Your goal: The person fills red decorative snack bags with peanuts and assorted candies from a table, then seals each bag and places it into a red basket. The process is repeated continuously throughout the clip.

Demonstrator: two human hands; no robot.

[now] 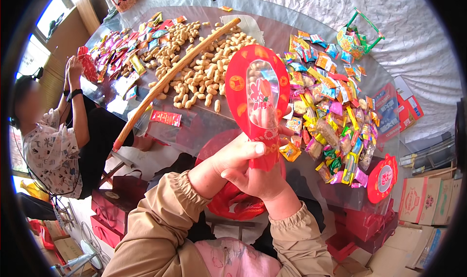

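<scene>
Left hand [232,156] at lower part of red pouch [257,99], with thumb laid across front and remaining fingers largely hidden: clasped lightly, by appearances. Right hand [266,184] just beneath, with thumb spread free and palm partly covered by red material; cannot tell whether closed or open. Visible through clear window [256,71]: fingers, inside or behind pouch, impossible to assign to either hand. Held up before table [194,119], rounded end uppermost, between spilled peanuts [209,72] and heaped wrapped sweets [335,116].

Looks nearly weightless, thin and flexible, stiffer perhaps along printed border than across transparent panel. Probably slick under dry fingers, quick to crease at narrow end, liable to split where window meets red edging. Best taken, by judgement, by red side borders or gathered lower part, in a soft pinch clear of window.

Lying flat at right of table: similar red piece [383,180] with pale centre. Slanting across peanuts: long wooden rod [182,77]. Seated at far left: co-worker [53,145], with hands raised near red packet [87,65].
</scene>
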